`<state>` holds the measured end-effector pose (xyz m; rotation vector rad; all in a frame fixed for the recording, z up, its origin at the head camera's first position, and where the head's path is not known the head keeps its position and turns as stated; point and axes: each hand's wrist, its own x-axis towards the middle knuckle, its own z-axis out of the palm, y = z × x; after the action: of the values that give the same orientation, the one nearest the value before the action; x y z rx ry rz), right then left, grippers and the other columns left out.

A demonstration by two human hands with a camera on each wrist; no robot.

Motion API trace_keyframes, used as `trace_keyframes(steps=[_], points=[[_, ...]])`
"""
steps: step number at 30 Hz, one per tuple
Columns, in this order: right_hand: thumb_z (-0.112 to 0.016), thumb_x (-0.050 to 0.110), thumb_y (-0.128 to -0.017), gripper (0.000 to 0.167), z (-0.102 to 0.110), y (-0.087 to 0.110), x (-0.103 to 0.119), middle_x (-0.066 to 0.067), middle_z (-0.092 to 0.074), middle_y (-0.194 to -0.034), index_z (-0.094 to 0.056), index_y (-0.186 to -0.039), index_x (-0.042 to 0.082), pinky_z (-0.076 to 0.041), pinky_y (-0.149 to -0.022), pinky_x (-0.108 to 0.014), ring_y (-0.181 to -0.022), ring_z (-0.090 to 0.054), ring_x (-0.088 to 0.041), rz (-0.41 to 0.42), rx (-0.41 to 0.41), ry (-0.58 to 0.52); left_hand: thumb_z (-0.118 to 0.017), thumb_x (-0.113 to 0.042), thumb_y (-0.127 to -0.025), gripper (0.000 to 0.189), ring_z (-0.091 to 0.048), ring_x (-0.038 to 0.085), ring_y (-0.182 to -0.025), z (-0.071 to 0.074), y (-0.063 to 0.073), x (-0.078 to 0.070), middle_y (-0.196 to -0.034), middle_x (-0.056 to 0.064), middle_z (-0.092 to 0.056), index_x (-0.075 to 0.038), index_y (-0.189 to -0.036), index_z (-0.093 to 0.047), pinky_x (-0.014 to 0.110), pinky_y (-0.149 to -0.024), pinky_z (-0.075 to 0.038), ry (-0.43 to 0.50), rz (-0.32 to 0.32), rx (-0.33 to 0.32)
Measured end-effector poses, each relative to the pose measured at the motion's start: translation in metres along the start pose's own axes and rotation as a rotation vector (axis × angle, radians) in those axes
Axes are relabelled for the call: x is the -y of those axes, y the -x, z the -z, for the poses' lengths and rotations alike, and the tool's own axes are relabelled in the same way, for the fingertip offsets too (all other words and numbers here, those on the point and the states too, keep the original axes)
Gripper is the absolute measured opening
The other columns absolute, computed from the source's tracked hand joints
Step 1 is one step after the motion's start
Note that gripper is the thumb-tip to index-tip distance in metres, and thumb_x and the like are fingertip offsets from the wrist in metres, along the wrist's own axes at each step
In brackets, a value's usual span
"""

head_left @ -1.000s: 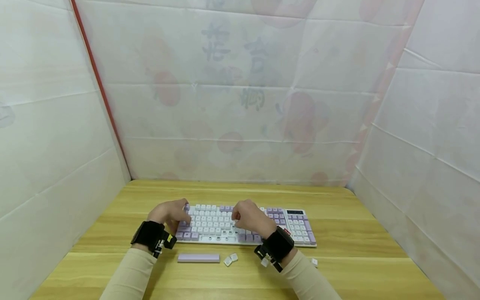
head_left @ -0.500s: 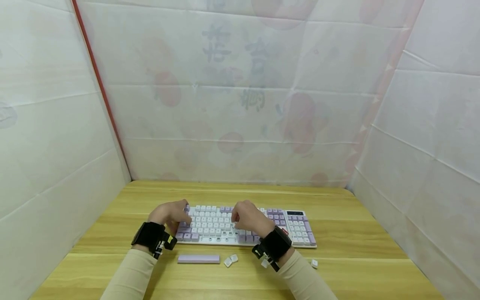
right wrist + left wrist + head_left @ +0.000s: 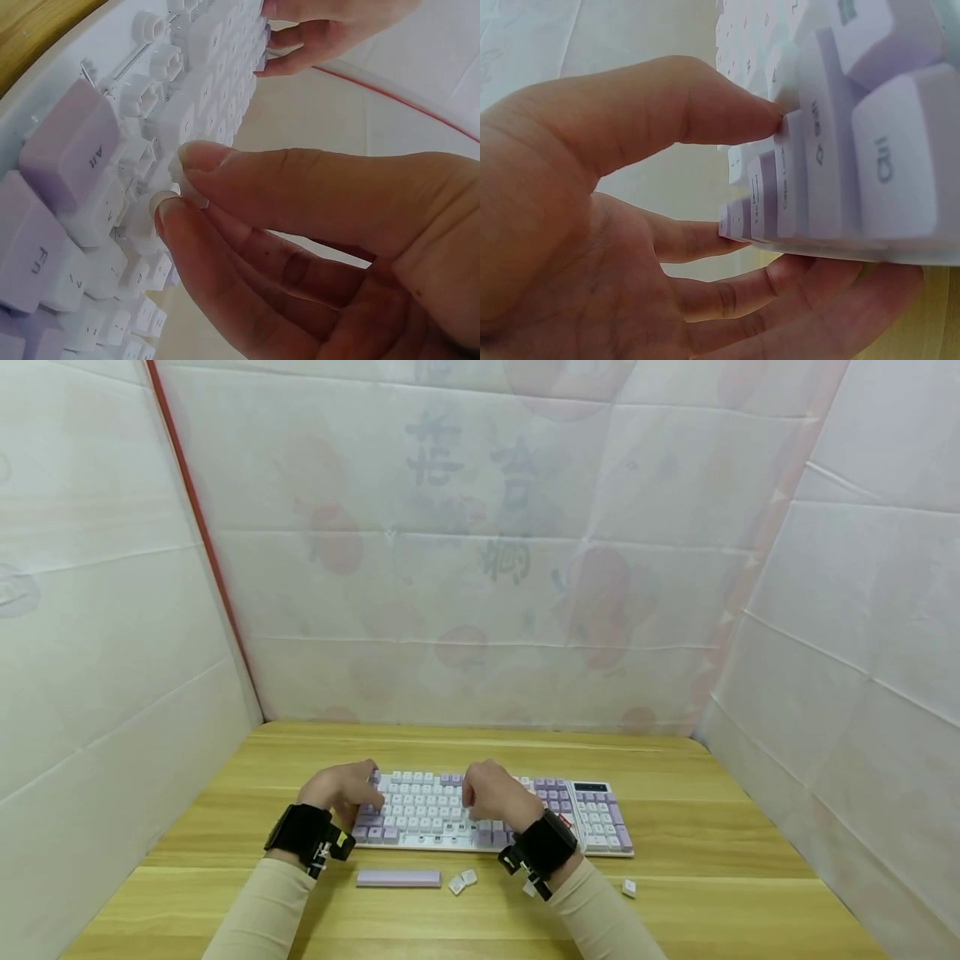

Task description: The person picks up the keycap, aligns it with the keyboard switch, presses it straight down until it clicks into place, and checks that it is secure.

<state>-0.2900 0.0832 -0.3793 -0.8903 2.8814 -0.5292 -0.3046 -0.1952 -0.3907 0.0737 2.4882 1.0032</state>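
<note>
A white and lilac keyboard point(image 3: 420, 810) lies on the wooden table. My left hand point(image 3: 341, 787) grips its left end, with the thumb point(image 3: 735, 116) on the side of the Caps Lock key and fingers beneath the edge. Over the lower middle of the keys is my right hand point(image 3: 501, 795). Its thumb and index finger pinch a small white keycap point(image 3: 193, 193), mostly covered by the fingertips. Bare switch mounts point(image 3: 140, 96) show beside it in the right wrist view. In front of the keyboard lies a loose lilac space bar point(image 3: 397, 878).
Two loose white keycaps point(image 3: 457, 885) lie right of the space bar. Another keycap point(image 3: 529, 888) is partly behind the right wrist, and one more keycap point(image 3: 628, 887) sits farther right. A white cable point(image 3: 580, 831) crosses the keyboard near the number pad. Fabric walls point(image 3: 480, 677) enclose the table.
My right wrist and forearm have shifted slightly left, while the fingertips stay at nearly the same spot over the keys. The left hand keeps its grip on the keyboard.
</note>
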Motion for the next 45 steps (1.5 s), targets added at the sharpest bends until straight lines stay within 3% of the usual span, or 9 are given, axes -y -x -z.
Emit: trace_keyframes(steps=[9, 27, 33, 45], points=[[-0.081, -0.008, -0.078, 0.015, 0.0, -0.001, 0.005, -0.004, -0.074, -0.086, -0.079, -0.084, 0.006, -0.055, -0.066, -0.023, -0.074, -0.064, -0.014, 0.007, 0.0, 0.004, -0.069, -0.008, -0.087, 0.08, -0.069, 0.031, -0.085, -0.001, 0.001, 0.002, -0.124, 0.03, -0.056, 0.006, -0.153, -0.027, 0.046, -0.068, -0.066, 0.021, 0.009, 0.008], [-0.079, -0.01, -0.078, 0.017, -0.002, -0.008, 0.002, -0.003, -0.073, -0.082, -0.08, -0.082, 0.007, -0.052, -0.06, -0.021, -0.067, -0.059, -0.01, -0.026, 0.011, -0.013, -0.069, -0.009, -0.087, 0.089, -0.069, 0.033, -0.089, 0.0, 0.0, 0.002, -0.131, 0.033, -0.053, 0.007, -0.158, -0.018, 0.046, -0.068, -0.066, 0.016, 0.002, 0.015], [-0.079, -0.012, -0.077, 0.018, -0.004, -0.01, 0.002, -0.002, -0.073, -0.08, -0.08, -0.08, 0.007, -0.051, -0.059, -0.021, -0.066, -0.058, -0.01, -0.008, 0.001, -0.01, -0.071, -0.011, -0.088, 0.089, -0.069, 0.032, -0.093, 0.002, -0.001, 0.003, -0.137, 0.034, -0.05, 0.007, -0.158, -0.02, 0.048, -0.071, -0.065, -0.001, 0.001, 0.012], [-0.078, -0.01, -0.08, 0.018, -0.005, -0.009, 0.003, -0.002, -0.071, -0.08, -0.079, -0.081, 0.008, -0.05, -0.06, -0.021, -0.066, -0.057, -0.011, -0.007, 0.002, -0.005, -0.071, -0.01, -0.087, 0.086, -0.069, 0.031, -0.089, 0.002, -0.001, 0.003, -0.132, 0.033, -0.053, 0.006, -0.156, -0.024, 0.047, -0.069, -0.066, 0.012, -0.001, 0.008]])
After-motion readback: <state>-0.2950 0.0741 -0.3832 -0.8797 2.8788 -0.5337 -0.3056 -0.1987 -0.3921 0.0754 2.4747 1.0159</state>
